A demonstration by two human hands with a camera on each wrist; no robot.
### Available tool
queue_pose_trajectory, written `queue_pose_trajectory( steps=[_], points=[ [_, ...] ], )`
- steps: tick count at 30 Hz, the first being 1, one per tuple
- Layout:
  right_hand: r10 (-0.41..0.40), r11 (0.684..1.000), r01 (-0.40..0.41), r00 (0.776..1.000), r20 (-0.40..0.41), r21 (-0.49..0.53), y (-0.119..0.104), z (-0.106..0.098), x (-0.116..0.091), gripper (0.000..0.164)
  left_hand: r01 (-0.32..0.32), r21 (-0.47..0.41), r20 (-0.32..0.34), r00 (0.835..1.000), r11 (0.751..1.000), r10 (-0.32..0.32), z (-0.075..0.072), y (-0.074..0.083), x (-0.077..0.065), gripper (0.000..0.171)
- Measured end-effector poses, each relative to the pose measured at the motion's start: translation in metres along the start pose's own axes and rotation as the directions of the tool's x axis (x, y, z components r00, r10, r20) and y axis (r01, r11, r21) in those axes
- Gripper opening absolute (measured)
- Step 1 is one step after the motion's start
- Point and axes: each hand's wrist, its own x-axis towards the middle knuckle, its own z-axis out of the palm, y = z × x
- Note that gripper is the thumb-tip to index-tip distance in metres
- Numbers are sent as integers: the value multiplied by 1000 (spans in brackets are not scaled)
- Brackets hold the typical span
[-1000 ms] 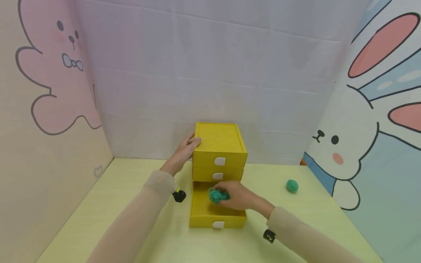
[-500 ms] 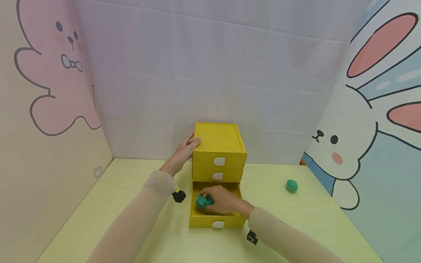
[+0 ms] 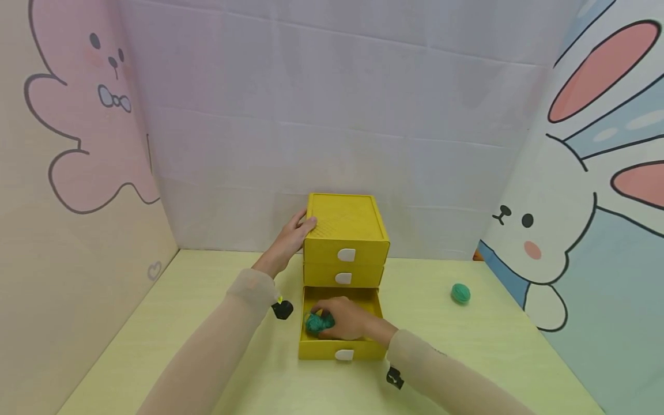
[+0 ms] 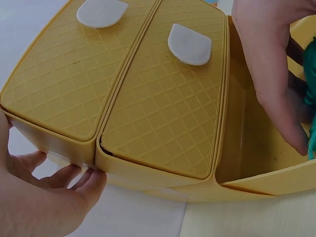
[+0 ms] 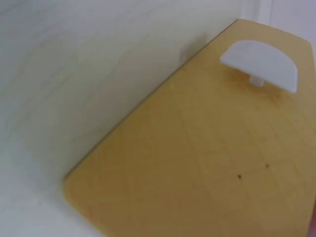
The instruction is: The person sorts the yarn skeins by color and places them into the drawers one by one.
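A small yellow drawer cabinet [image 3: 344, 216] stands on the table with its bottom drawer [image 3: 311, 349] pulled out. My left hand [image 3: 284, 245] grips the cabinet's upper left edge, thumb on top and fingers along the side; in the left wrist view those fingers [image 4: 91, 190] lie bent against the side wall. Inside the bottom drawer, toward its front left, my right hand [image 3: 342, 319] holds a bundle of green yarn [image 3: 315, 324] between thumb and fingers. The left wrist view shows only part of the yarn [image 4: 310, 74]. In the right wrist view the yarn is out of sight, with the drawer's front [image 5: 197, 148] filling much of it.
A second green ball of yarn [image 3: 460, 293] lies on the pale table [image 3: 249, 369] to the right. The cabinet's two upper drawers [image 3: 324, 275] are closed, each with a white handle. Behind hangs a white cloth wall [image 3: 332, 115]; printed panels stand at both sides.
My right hand has moved left and lower into the drawer with the green yarn, to its front left. My left hand stays on the cabinet.
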Motion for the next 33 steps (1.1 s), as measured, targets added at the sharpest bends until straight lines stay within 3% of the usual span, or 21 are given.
queue_pose_trajectory(
  steps=[5,16,28,33],
  points=[
    [-26,999,26,1000,-18,44,-1,-9,-8,49,3,0,6,1000,1000,-3,-1,0,-2,72],
    [-40,987,51,996,-76,154,7,-55,-51,49,5,-4,20,1000,1000,-5,-2,1,-2,73],
    [66,992,-47,984,-164,118,56,-93,-118,46,-2,-4,26,1000,1000,2,-4,-1,1,73],
    [49,997,-34,974,-222,73,75,-99,-137,45,-6,-2,28,1000,1000,6,-3,-1,1,73]
  ],
)
